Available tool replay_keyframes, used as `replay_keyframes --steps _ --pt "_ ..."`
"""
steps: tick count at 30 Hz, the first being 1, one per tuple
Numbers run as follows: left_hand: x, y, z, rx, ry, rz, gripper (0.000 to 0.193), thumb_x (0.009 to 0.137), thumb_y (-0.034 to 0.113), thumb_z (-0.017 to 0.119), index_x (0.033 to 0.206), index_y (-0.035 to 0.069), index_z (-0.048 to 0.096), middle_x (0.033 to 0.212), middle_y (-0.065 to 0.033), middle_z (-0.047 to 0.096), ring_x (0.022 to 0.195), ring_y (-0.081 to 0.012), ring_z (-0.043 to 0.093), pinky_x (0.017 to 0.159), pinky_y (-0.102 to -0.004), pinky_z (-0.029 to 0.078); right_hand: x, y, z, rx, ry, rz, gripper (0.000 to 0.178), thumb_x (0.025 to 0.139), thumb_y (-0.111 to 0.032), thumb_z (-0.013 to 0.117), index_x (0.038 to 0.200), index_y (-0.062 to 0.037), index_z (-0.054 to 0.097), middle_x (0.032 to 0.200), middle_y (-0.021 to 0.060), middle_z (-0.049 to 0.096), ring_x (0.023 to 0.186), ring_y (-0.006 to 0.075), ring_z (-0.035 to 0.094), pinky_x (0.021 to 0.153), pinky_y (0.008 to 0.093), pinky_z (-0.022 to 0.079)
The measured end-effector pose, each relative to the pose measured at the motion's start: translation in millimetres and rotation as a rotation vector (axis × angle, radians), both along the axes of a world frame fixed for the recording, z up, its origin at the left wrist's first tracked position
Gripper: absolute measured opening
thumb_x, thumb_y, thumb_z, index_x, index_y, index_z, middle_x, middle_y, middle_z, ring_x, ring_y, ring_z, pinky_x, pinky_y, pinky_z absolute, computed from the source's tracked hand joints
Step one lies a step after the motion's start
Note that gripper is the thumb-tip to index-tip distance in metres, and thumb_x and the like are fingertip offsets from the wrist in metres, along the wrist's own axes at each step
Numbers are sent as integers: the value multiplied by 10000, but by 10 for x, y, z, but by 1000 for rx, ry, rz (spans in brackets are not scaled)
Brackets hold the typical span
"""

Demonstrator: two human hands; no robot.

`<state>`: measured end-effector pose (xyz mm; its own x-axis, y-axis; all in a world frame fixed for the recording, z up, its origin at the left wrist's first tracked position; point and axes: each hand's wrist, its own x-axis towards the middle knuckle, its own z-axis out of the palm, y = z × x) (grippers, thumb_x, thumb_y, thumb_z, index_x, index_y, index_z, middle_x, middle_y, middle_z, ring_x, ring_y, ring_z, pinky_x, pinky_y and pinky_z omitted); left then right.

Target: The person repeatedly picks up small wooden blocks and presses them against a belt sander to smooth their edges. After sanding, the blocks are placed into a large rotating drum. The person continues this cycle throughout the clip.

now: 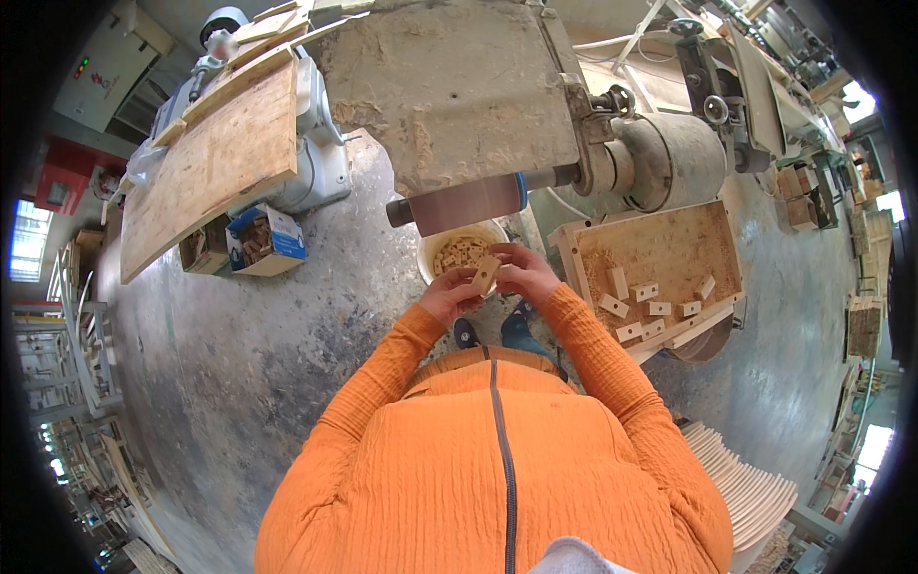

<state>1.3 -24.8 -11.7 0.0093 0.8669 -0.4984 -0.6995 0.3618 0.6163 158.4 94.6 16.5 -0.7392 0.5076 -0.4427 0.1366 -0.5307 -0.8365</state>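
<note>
Between my two hands is a small pale wooden block with a dark hole in it, tilted upright. My left hand grips its lower left side. On its right side, the fingers of my right hand close round it. Beneath the hands stands a white bucket holding many small wooden pieces. Just beyond the hands is a sanding drum with a brownish-red sleeve, mounted on a dusty machine; the block is apart from it.
To the right, a wooden tray holds sawdust and several drilled blocks. A motor sits behind it. At the left are a plywood-topped table and a blue-and-white carton of wood pieces. Curved slats are stacked at lower right.
</note>
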Motion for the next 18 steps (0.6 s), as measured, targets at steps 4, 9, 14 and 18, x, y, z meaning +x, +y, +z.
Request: replay_keyframes --steps 4,9,14,18 --pt "98 6 19 -30 58 88 324 833 126 604 1116 -3 513 968 -66 590 815 -157 584 747 -269 506 -49 -200 -87 -127 -90 -33 426 785 -207 623 1160 -29 526 955 44 580 813 126 577 709 257 492" --pt "30 2 -17 -78 123 29 342 827 97 598 1142 3 504 1025 -87 572 903 -170 583 751 -283 519 33 -207 -160 -100 -86 -75 426 819 -209 599 1167 15 499 968 58 584 827 112 569 703 261 494" --pt "-57 11 -133 34 333 10 375 818 79 604 1163 -11 486 1047 -99 567 902 -192 593 791 -298 521 88 -96 -200 199 -112 208 385 818 -209 604 1102 39 528 863 72 611 737 118 588 686 269 505" --pt "1 81 -119 -5 216 214 359 825 93 599 1152 -15 497 1032 -97 572 898 -187 593 775 -293 516 -48 -219 -173 -5 -103 59 347 813 -222 615 1011 56 553 814 89 622 682 138 611 642 261 522"
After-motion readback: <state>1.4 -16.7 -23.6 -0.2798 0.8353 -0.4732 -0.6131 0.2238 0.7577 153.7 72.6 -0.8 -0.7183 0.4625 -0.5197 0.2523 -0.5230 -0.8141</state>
